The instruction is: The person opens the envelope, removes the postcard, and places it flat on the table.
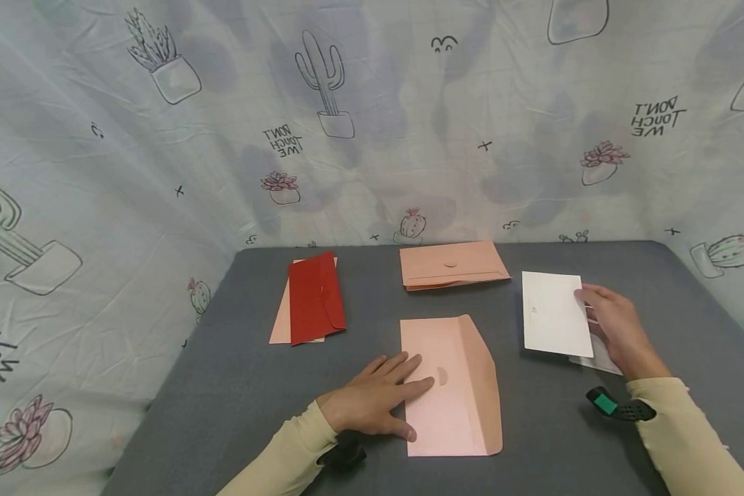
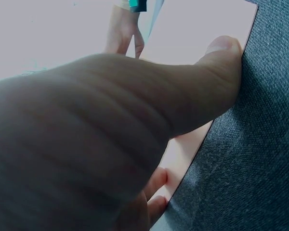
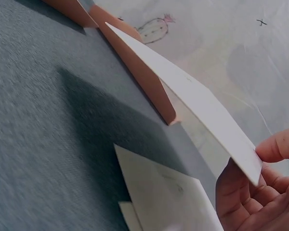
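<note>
A pink envelope (image 1: 434, 427) lies on the grey table with its flap unfolded to the right. My left hand (image 1: 381, 396) rests on its left part, fingers spread and nearly straight; in the left wrist view the thumb (image 2: 221, 62) lies along the envelope's edge. My right hand (image 1: 616, 327) pinches a white card (image 1: 554, 313) by its right edge, thumb on top and fingers beneath. The card is raised and tilted above the table. Below it lie more white cards (image 3: 168, 197), partly hidden in the head view by the held card and the hand.
A red envelope (image 1: 316, 300) lies over a pale pink one (image 1: 279, 324) at the left. Further pink envelopes (image 1: 452, 265) are stacked near the table's back edge. A patterned cloth (image 1: 378, 103) hangs behind and beside the grey table (image 1: 223, 393).
</note>
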{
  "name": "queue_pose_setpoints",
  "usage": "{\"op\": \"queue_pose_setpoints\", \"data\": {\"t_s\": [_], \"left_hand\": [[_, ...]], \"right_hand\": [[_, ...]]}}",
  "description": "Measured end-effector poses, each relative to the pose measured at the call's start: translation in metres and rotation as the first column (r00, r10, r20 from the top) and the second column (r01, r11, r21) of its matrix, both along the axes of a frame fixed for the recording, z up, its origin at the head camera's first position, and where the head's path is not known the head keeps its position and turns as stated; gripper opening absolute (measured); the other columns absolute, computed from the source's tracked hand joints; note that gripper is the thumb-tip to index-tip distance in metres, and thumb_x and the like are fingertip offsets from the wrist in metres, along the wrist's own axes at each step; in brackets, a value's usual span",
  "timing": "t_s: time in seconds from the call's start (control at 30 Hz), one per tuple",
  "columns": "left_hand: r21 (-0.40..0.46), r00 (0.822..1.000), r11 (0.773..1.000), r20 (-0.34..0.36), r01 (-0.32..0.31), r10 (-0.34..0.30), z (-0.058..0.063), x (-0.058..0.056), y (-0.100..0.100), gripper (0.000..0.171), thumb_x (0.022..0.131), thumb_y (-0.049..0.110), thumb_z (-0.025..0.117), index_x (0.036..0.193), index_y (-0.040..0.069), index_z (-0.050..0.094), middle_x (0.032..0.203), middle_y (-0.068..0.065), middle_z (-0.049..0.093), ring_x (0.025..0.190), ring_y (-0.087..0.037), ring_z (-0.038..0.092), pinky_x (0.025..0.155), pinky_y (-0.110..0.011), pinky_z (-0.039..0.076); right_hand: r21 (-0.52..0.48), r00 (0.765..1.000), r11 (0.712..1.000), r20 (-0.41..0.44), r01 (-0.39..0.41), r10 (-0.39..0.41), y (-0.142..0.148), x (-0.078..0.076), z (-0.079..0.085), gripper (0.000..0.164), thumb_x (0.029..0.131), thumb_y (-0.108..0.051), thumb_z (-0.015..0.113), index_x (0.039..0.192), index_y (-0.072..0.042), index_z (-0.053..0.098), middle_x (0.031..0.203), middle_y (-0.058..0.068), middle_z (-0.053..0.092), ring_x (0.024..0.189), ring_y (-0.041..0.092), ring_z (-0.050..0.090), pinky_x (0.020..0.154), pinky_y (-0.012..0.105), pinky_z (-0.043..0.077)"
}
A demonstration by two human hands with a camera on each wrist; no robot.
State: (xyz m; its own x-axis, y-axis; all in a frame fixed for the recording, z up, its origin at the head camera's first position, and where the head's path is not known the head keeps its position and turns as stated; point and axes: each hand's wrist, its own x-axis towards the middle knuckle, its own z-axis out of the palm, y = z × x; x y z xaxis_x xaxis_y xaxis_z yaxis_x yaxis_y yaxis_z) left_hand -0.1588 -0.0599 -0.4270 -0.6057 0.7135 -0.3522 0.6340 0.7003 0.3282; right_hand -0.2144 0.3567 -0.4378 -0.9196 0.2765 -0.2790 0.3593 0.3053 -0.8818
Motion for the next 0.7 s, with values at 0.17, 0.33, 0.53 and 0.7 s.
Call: {"op": "queue_pose_setpoints", "data": {"t_s": [0.17, 0.33, 0.53, 0.7], "left_hand": [[-0.002, 1.0, 1.0, -0.008, 0.007, -0.007, -0.001, 0.0, 0.0, 0.087, 0.086, 0.052, 0.076, 0.159, 0.037, 0.031, 0.172, 0.001, 0.014, 0.16, -0.024, 0.011, 0.128, -0.053, 0.014], [-0.009, 1.0, 1.0, -0.005, 0.005, -0.005, 0.0, 0.001, 0.0, 0.088, 0.085, 0.052, 0.076, 0.159, 0.037, 0.031, 0.172, 0.002, 0.014, 0.16, -0.023, 0.011, 0.128, -0.052, 0.014], [-0.006, 1.0, 1.0, -0.006, 0.008, -0.008, 0.002, 0.001, -0.001, 0.087, 0.086, 0.052, 0.076, 0.159, 0.037, 0.031, 0.172, 0.002, 0.014, 0.16, -0.023, 0.011, 0.128, -0.052, 0.015], [-0.005, 1.0, 1.0, -0.011, 0.007, -0.007, 0.001, 0.001, -0.001, 0.086, 0.086, 0.052, 0.075, 0.159, 0.037, 0.031, 0.172, 0.001, 0.015, 0.16, -0.023, 0.012, 0.128, -0.052, 0.015]], "right_hand": [[-0.017, 0.998, 0.999, 0.027, 0.05, -0.05, 0.01, -0.001, 0.002, 0.073, 0.107, -0.049, 0.034, 0.16, -0.001, 0.021, 0.164, 0.026, 0.022, 0.14, 0.045, 0.035, 0.11, 0.058, 0.04], [-0.036, 0.996, 0.997, 0.054, 0.072, -0.07, 0.019, 0.0, 0.003, 0.074, 0.106, -0.05, 0.034, 0.161, -0.003, 0.019, 0.167, 0.024, 0.017, 0.142, 0.044, 0.032, 0.114, 0.057, 0.038], [-0.046, 0.993, 0.994, 0.072, 0.096, -0.092, 0.032, 0.002, 0.004, 0.075, 0.105, -0.053, 0.037, 0.163, -0.007, 0.018, 0.167, 0.02, 0.018, 0.135, 0.036, 0.04, 0.105, 0.045, 0.047], [-0.01, 0.993, 0.995, 0.058, 0.102, -0.102, 0.044, 0.004, -0.001, 0.076, 0.104, -0.054, 0.039, 0.162, -0.008, 0.022, 0.158, 0.017, 0.032, 0.124, 0.025, 0.049, 0.09, 0.029, 0.05]]}}
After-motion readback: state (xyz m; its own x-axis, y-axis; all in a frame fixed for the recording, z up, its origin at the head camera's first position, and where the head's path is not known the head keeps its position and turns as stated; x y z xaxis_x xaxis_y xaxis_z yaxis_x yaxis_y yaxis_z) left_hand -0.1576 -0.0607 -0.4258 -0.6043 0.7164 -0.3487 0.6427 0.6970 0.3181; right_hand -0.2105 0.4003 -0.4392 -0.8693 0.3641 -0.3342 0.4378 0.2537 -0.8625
